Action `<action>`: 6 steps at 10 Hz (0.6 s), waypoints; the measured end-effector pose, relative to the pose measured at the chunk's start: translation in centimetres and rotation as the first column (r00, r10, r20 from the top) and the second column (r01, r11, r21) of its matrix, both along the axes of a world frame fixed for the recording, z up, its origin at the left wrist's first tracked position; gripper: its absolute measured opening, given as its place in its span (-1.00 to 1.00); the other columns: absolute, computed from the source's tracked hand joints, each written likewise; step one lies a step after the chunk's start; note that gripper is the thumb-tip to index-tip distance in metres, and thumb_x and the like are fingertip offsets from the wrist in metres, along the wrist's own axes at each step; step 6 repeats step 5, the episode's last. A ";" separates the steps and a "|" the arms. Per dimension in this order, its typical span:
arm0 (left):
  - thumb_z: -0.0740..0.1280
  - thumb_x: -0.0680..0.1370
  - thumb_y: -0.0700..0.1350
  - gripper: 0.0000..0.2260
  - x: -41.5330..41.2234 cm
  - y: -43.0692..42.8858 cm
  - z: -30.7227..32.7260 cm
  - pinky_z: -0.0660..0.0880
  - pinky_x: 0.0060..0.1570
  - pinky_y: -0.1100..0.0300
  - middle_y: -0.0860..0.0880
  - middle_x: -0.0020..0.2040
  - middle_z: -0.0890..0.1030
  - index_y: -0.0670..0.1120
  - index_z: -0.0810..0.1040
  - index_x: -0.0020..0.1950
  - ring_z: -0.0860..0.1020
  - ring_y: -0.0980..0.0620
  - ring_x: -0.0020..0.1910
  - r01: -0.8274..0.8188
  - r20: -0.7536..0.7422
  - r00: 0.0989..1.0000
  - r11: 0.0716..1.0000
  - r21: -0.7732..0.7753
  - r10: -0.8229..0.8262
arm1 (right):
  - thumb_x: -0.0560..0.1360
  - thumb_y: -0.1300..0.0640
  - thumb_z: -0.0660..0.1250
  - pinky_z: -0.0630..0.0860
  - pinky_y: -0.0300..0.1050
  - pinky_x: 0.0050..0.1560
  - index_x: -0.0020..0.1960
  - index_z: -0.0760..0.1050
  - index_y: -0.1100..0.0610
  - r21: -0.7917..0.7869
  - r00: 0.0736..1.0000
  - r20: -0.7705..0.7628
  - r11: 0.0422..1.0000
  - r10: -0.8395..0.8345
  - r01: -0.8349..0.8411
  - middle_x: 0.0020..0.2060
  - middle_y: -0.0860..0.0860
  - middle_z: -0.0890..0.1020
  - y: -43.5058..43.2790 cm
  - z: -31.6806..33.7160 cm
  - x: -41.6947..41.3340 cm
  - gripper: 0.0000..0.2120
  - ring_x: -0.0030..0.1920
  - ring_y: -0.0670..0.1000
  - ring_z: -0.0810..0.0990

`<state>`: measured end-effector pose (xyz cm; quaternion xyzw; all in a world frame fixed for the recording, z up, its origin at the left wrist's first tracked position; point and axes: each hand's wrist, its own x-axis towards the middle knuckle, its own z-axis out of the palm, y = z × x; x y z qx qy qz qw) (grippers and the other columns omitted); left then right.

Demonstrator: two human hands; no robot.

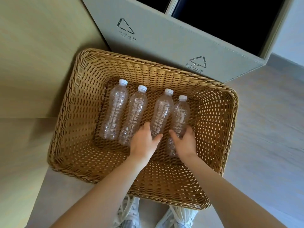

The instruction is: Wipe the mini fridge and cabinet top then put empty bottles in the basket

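Observation:
A brown wicker basket point(79, 102) stands on the floor below me. Several clear empty plastic bottles with white caps lie side by side on its bottom, caps pointing away. My left hand point(144, 142) curls round the lower part of the third bottle point(162, 111). My right hand point(185, 143) grips the lower part of the rightmost bottle point(180, 116), thumb on its left side. The two bottles on the left point(116, 109) lie untouched.
A grey two-compartment recycling bin point(164, 41) with dark openings stands right behind the basket. A beige cabinet side point(32, 63) rises to the left. Grey floor point(266, 120) spreads to the right. My white shoes point(130, 213) show under the basket's near edge.

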<state>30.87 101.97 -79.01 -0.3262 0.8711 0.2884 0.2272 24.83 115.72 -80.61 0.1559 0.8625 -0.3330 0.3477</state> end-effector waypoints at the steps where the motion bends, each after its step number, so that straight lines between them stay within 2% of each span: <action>1: 0.32 0.55 0.23 -0.33 0.0 0.4 -0.3 0.59 0.04 0.05 -0.14 0.33 0.53 -0.13 0.26 0.51 0.60 -0.13 0.17 0.002 -0.004 1.000 1.000 0.024 -0.002 | 0.54 -0.05 0.41 0.54 0.05 0.26 0.43 0.30 0.17 -0.025 1.000 0.019 1.000 -0.010 0.011 0.24 0.10 0.51 -0.3 -0.4 0.3 -0.42 0.19 0.10 0.57; 3: 0.30 0.55 0.25 -0.34 0.3 0.3 -0.7 0.54 0.06 0.10 -0.11 0.38 0.49 -0.11 0.26 0.51 0.56 -0.10 0.24 0.022 -0.007 1.000 0.998 0.053 -0.021 | 0.55 -0.08 0.38 0.55 0.04 0.27 0.48 0.26 0.14 -0.038 1.000 0.011 0.999 0.014 -0.013 0.29 0.09 0.48 -0.1 -0.1 0.2 -0.39 0.22 0.09 0.56; 4: 0.28 0.57 0.23 -0.33 0.3 0.0 1.0 0.50 0.12 0.09 -0.11 0.42 0.43 -0.11 0.22 0.53 0.50 -0.10 0.31 0.042 -0.029 0.999 0.999 0.025 -0.042 | 0.58 -0.12 0.32 0.54 0.09 0.27 0.54 0.17 0.13 0.016 0.994 -0.060 0.995 0.095 -0.094 0.36 0.12 0.41 0.3 2.0 0.1 -0.34 0.26 0.14 0.53; 5: 0.28 0.59 0.18 -0.40 -0.1 -0.6 4.5 0.50 0.04 0.13 -0.09 0.35 0.47 -0.12 0.27 0.51 0.52 -0.07 0.23 0.144 -0.042 0.989 0.989 -0.041 -0.145 | 0.60 -0.12 0.28 0.53 0.10 0.26 0.52 0.21 0.08 0.041 0.976 -0.156 0.988 0.152 -0.147 0.37 0.08 0.42 0.6 6.1 -0.3 -0.42 0.27 0.10 0.50; 6: 0.28 0.59 0.18 -0.40 -0.1 -0.6 4.5 0.50 0.04 0.13 -0.09 0.35 0.47 -0.12 0.27 0.51 0.52 -0.07 0.23 0.144 -0.042 0.989 0.989 -0.041 -0.145 | 0.60 -0.12 0.28 0.53 0.10 0.26 0.52 0.21 0.08 0.041 0.976 -0.156 0.988 0.152 -0.147 0.37 0.08 0.42 0.6 6.1 -0.3 -0.42 0.27 0.10 0.50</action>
